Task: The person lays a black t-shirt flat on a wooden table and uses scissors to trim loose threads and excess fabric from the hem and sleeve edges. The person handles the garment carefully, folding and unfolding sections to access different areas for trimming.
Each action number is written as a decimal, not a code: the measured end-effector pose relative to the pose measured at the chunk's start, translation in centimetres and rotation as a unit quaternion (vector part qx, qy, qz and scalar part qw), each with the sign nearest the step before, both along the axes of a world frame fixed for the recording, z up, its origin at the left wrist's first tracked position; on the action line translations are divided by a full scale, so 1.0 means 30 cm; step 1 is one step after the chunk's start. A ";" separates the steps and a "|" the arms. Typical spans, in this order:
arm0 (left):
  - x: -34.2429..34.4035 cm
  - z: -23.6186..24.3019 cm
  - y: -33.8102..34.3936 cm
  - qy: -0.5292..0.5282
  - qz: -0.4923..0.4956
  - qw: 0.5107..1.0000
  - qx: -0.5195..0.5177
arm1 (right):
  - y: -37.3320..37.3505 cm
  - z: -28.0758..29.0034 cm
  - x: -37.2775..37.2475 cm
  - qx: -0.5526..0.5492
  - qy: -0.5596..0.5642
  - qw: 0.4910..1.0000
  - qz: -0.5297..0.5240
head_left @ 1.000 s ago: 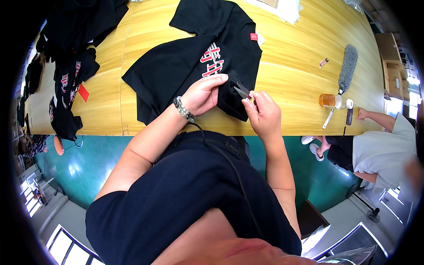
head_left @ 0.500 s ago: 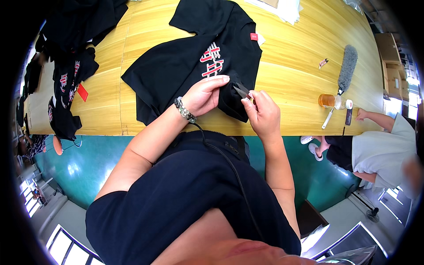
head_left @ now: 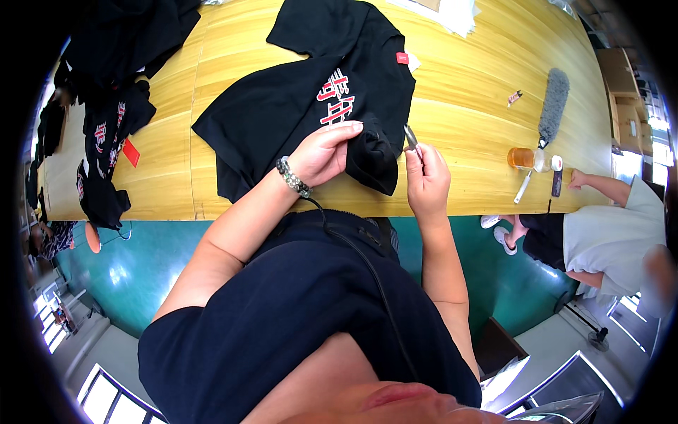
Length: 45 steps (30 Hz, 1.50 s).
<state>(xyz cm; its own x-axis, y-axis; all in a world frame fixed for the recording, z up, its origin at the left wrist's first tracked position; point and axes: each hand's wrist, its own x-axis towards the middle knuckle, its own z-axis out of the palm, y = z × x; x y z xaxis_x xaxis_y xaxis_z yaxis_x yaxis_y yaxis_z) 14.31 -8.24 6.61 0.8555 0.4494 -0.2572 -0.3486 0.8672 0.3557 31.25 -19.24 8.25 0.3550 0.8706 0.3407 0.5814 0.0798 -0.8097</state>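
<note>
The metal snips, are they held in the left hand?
No, the right hand holds the metal snips, while the left hand holds the black shirt.

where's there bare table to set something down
Widest: the table between the shirt, papers, sachet and right hand. A narrower strip runs between the shirt and the clothes at left. Crowded: around the duster and bottle, and under the clothes.

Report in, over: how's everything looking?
Left grip: holding bunched black shirt. Right grip: holding metal snips, blades by shirt's edge. Grey duster off right, out of the way.
</note>
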 end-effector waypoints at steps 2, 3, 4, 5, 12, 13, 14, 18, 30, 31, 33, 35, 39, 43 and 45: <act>0.000 0.001 0.002 0.006 -0.002 1.000 0.017 | -0.005 -0.022 0.009 -0.001 0.032 0.999 -0.012; -0.001 0.001 0.001 0.005 -0.004 0.999 0.032 | -0.012 -0.019 0.014 -0.047 0.166 0.985 0.006; -0.001 0.002 0.000 0.003 -0.007 0.999 0.047 | -0.019 -0.013 0.018 -0.091 0.296 0.951 0.024; 0.000 -0.004 -0.004 0.028 -0.005 0.996 0.082 | -0.024 -0.006 0.020 -0.133 0.420 0.897 0.042; 0.036 0.002 -0.017 0.147 -0.059 0.953 0.260 | 0.054 0.056 -0.069 -0.158 0.470 0.868 0.024; 0.047 0.007 -0.022 0.141 -0.053 0.949 0.275 | 0.060 0.054 -0.086 -0.140 0.451 0.882 0.005; 0.055 0.011 -0.028 0.136 -0.047 0.946 0.291 | 0.054 0.051 -0.081 -0.126 0.471 0.873 -0.026; 0.048 -0.003 -0.032 0.133 -0.047 0.950 0.278 | 0.022 0.006 0.019 -0.021 0.557 0.823 -0.107; 0.049 0.034 -0.038 0.145 -0.088 0.906 0.387 | -0.182 -0.266 0.140 -0.205 0.270 0.936 -0.088; 0.041 0.036 -0.041 0.141 -0.098 0.890 0.422 | -0.138 -0.205 0.088 -0.165 0.352 0.921 0.003; 0.027 0.014 -0.026 0.155 -0.090 0.861 0.477 | -0.083 -0.294 0.039 -0.159 0.420 0.883 0.138; 0.046 -0.022 -0.022 0.160 -0.098 0.868 0.460 | -0.086 -0.403 -0.011 -0.085 0.490 0.858 0.127; 0.048 -0.039 0.004 0.125 -0.078 0.893 0.426 | -0.131 -0.471 0.012 -0.186 0.297 0.936 -0.024; -0.002 -0.073 0.048 0.118 -0.072 0.905 0.401 | -0.162 -0.471 0.023 -0.146 0.207 0.963 -0.093; -0.008 -0.051 0.043 0.095 -0.083 0.887 0.444 | -0.114 -0.479 0.025 -0.118 0.227 0.952 -0.166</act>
